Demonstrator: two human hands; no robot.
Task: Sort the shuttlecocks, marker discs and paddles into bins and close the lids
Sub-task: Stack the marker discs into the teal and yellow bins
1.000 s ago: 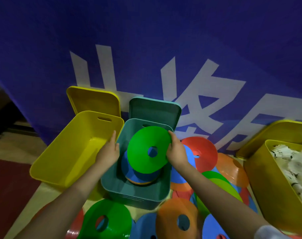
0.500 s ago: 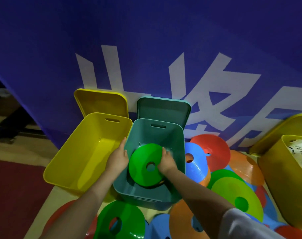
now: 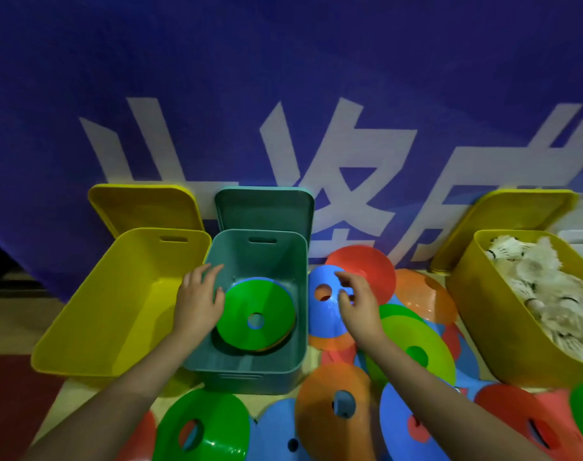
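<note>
Discs: green disc point(image 3: 255, 316) lies atop the stack in the teal bin point(image 3: 296, 344), touching the left hand point(image 3: 198, 299), fingers spread, empty. Right hand point(image 3: 356, 302), half-curled, empty, hovers over the blue disc point(image 3: 320, 311). Likely light, flexible, slick; pinch the rim.

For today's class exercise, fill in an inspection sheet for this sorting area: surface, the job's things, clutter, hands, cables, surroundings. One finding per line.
Surface: floor, partly covered by loose discs.
Job's things: teal bin open, green disc on top of a stack inside; left yellow bin open, nothing seen inside; right yellow bin holds shuttlecocks; loose marker discs lie in a pile; paddles: nothing seen.
Clutter: nothing seen.
Hands: left hand open at the teal bin's rim; right hand open above a blue disc.
Cables: nothing seen.
Surroundings: blue banner behind the bins.
</note>
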